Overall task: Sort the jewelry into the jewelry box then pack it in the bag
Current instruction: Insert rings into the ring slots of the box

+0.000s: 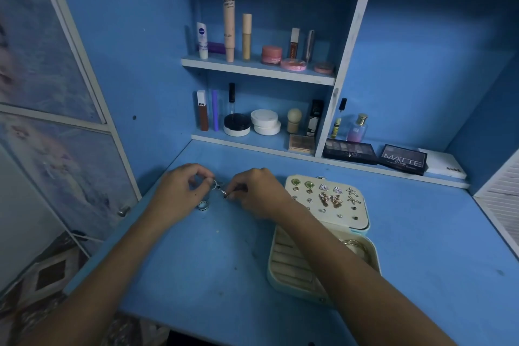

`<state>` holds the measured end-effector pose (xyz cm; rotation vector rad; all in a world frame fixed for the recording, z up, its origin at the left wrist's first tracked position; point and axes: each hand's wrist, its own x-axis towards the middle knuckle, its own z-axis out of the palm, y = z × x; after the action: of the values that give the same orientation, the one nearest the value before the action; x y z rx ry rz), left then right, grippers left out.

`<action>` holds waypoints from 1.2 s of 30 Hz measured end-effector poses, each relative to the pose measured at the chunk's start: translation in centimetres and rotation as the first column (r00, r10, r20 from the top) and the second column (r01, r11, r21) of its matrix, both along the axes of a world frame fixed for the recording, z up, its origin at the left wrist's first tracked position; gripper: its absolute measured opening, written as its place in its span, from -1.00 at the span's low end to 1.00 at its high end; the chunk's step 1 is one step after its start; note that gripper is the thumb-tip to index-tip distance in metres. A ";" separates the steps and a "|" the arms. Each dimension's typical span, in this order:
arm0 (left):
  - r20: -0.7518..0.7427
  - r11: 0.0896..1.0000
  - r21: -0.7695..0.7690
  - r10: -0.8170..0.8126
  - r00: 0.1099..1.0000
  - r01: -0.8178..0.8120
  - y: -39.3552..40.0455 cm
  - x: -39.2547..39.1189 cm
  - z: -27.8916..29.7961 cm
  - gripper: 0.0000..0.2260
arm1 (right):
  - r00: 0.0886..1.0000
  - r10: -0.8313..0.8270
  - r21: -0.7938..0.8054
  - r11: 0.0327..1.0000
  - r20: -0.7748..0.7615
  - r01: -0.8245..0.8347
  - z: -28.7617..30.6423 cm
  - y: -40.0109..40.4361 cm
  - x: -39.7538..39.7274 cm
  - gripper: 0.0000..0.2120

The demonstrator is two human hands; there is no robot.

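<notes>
Head view shows me a blue desk [196, 261] with shelves of cosmetics across the upper middle of the frame. At centre left I see the left hand [179, 194], its fingers curled and its thumb and forefinger pinching a thin silver ring [214, 184]. Just below that hand a wider patterned ring [202, 205] lies on the desk. Slightly right of centre the right hand [255, 191] has its fingertips pinched on another small ring with a dark stone [224, 193], close beside the first ring; I cannot tell whether the two touch. Further right, the jewelry box [320, 236] lies open on the desk, its raised lid panel [327, 199] studded with pairs of earrings, and its lower tray partly hidden by the right forearm. Two eyeshadow palettes [373, 156] sit on the low shelf at right centre.
</notes>
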<state>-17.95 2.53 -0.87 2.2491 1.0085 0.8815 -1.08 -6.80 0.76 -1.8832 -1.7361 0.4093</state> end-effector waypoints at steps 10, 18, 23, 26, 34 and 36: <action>0.160 0.982 -0.094 -0.146 0.976 0.162 -3.8 2.9 1.7 -0.91 | 0.978 -0.120 0.120 0.983 -0.168 0.141 1.8 -5.0 4.0 -0.97; 0.183 0.895 -0.131 -0.402 0.897 0.427 -7.3 4.8 1.7 -0.79 | 0.949 -0.228 0.130 0.957 -0.216 0.259 2.1 -9.5 6.7 -0.91; 0.070 0.880 -0.018 -0.472 0.879 0.474 -8.8 5.3 1.1 -0.86 | 0.920 -0.292 0.124 0.935 -0.262 0.332 1.8 -11.8 6.8 -0.95; 0.095 0.865 -0.076 -0.488 0.867 0.495 -9.1 5.3 0.5 -0.86 | 0.897 -0.302 0.103 0.931 -0.324 0.351 1.7 -12.9 6.6 -0.96; 0.094 0.872 -0.111 -0.469 0.878 0.478 -9.4 5.5 -0.6 -0.86 | 0.862 -0.317 0.059 0.928 -0.397 0.368 2.0 -14.3 5.7 -0.82; 0.079 0.883 -0.066 -0.460 0.884 0.465 -9.3 5.5 -0.8 -0.87 | 0.863 -0.316 0.040 0.932 -0.393 0.360 2.0 -14.4 5.4 -0.81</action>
<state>-12.49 -6.76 -1.72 2.2347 0.4318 0.6746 4.36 -21.24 2.76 -1.8333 -1.1225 0.4903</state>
